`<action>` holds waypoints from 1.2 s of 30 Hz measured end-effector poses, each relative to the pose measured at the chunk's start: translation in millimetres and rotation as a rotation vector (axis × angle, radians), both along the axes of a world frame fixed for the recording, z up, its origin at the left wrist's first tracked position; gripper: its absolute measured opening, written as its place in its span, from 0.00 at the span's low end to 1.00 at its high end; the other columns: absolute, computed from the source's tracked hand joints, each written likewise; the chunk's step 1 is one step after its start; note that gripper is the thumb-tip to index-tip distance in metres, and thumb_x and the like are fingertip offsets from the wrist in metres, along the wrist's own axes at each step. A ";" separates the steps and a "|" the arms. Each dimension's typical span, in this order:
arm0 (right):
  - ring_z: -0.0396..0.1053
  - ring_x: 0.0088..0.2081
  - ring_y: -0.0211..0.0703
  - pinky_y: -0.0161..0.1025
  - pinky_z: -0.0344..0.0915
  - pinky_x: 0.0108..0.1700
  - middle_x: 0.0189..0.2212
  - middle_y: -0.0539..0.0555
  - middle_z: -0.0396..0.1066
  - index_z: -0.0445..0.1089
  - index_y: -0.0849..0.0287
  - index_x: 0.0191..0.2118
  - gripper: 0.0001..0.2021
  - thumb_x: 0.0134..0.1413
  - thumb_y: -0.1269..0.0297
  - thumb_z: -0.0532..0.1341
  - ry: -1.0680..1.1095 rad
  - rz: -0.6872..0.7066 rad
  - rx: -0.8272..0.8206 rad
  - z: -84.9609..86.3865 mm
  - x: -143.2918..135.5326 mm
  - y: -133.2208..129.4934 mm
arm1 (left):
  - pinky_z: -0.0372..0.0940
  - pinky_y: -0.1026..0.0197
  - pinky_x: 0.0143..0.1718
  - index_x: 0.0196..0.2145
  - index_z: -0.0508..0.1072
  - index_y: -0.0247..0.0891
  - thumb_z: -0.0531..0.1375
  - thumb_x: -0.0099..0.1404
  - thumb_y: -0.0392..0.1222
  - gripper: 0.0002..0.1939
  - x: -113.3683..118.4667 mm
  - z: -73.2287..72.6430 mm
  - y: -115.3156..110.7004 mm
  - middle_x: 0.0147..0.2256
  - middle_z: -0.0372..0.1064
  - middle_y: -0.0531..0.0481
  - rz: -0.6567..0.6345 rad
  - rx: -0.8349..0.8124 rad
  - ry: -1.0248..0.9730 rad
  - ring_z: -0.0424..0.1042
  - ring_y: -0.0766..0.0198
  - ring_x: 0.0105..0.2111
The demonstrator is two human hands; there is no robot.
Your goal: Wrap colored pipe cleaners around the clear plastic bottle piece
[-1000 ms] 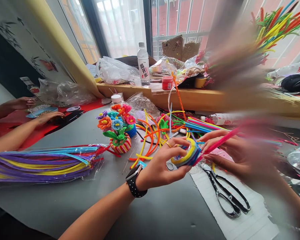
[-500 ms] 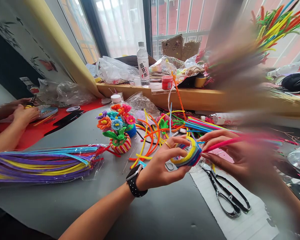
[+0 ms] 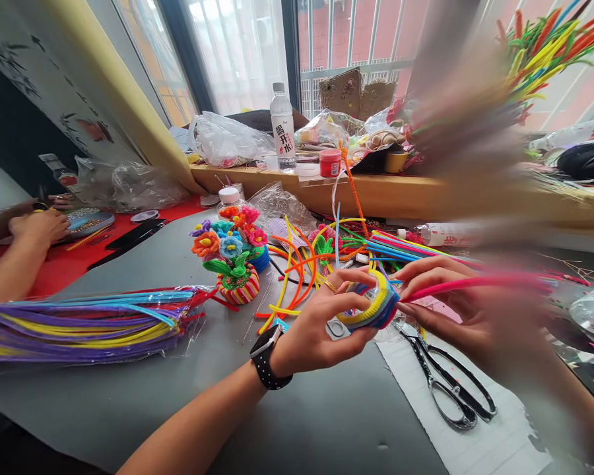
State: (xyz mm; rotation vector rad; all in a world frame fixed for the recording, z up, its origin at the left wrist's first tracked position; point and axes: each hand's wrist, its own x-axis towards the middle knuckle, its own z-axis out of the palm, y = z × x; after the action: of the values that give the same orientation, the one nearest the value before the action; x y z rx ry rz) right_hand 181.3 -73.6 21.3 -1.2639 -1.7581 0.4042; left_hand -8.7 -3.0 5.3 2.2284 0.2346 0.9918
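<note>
Head view | left hand is gripping a striped pipe-cleaner coil (yellow and blue bands showing) above the gray tabletop | right hand is pinching a hot-pink pipe cleaner at the coil's edge | black-handled scissors are lying nearby on a white sheet

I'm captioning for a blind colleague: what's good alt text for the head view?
A person's left hand holds a round yellow and blue fuzzy craft piece; the right hand pinches a pink fuzzy stem at the piece's edge. Black-handled scissors lie nearby.
</note>
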 end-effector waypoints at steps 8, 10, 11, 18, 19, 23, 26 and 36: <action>0.60 0.50 0.42 0.35 0.65 0.47 0.39 0.54 0.64 0.67 0.60 0.31 0.05 0.45 0.67 0.61 0.092 0.058 -0.042 4.0 0.9 -2.0 | 0.55 0.50 0.53 0.33 0.67 0.37 0.58 0.55 0.34 0.06 0.0 1.2 0.0 0.45 0.60 0.41 0.008 -0.008 0.004 0.60 0.56 0.50; 0.60 0.50 0.41 0.34 0.65 0.47 0.40 0.54 0.64 0.67 0.59 0.31 0.05 0.46 0.65 0.61 0.078 0.036 -0.040 5.5 0.9 -2.8 | 0.55 0.50 0.53 0.33 0.67 0.37 0.58 0.55 0.34 0.06 -0.3 1.4 0.2 0.45 0.60 0.41 0.004 0.000 0.005 0.60 0.56 0.50; 0.60 0.50 0.41 0.34 0.65 0.47 0.40 0.53 0.64 0.67 0.59 0.31 0.05 0.46 0.65 0.61 0.065 0.024 -0.036 6.1 0.8 -3.0 | 0.55 0.50 0.53 0.33 0.67 0.36 0.58 0.55 0.33 0.06 -0.5 1.4 0.3 0.45 0.60 0.41 0.001 0.004 0.005 0.60 0.56 0.50; 0.60 0.49 0.40 0.35 0.62 0.50 0.39 0.51 0.65 0.68 0.57 0.29 0.06 0.46 0.61 0.61 -0.027 -0.048 0.009 7.0 -0.7 -2.8 | 0.54 0.47 0.54 0.32 0.66 0.37 0.58 0.54 0.34 0.06 -1.1 0.4 0.6 0.45 0.60 0.42 -0.009 0.000 0.003 0.60 0.54 0.51; 0.60 0.49 0.39 0.35 0.61 0.51 0.39 0.51 0.65 0.68 0.56 0.29 0.05 0.46 0.61 0.60 -0.049 -0.051 0.018 6.9 -0.7 -2.6 | 0.54 0.47 0.53 0.32 0.66 0.37 0.58 0.54 0.34 0.06 -1.1 0.3 0.7 0.45 0.60 0.42 -0.010 -0.003 -0.002 0.60 0.54 0.51; 0.60 0.49 0.38 0.34 0.60 0.51 0.39 0.49 0.65 0.68 0.55 0.29 0.05 0.46 0.61 0.60 -0.116 -0.081 0.040 6.7 -0.5 -3.0 | 0.54 0.47 0.53 0.32 0.66 0.37 0.58 0.54 0.34 0.06 -1.2 0.8 1.0 0.45 0.60 0.41 -0.024 -0.006 -0.015 0.60 0.54 0.51; 0.60 0.49 0.40 0.35 0.61 0.49 0.39 0.50 0.65 0.68 0.55 0.30 0.05 0.47 0.61 0.60 -0.137 -0.081 0.048 7.1 -1.6 -4.7 | 0.54 0.47 0.54 0.32 0.66 0.37 0.58 0.54 0.33 0.06 -1.6 1.3 0.8 0.44 0.60 0.41 -0.026 -0.001 -0.015 0.60 0.54 0.51; 0.60 0.49 0.42 0.37 0.64 0.48 0.40 0.53 0.65 0.69 0.58 0.31 0.07 0.47 0.61 0.60 0.046 -0.065 -0.023 4.8 -2.1 -4.1 | 0.54 0.49 0.54 0.32 0.67 0.36 0.57 0.55 0.34 0.05 -0.9 0.0 1.4 0.45 0.60 0.41 -0.010 -0.023 -0.002 0.59 0.55 0.51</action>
State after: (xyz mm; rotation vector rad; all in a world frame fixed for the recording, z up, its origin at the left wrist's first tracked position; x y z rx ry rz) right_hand 179.2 -77.6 26.1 -1.3148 -1.6739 0.4139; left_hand -9.6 -1.7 5.3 2.2051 0.2330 0.9817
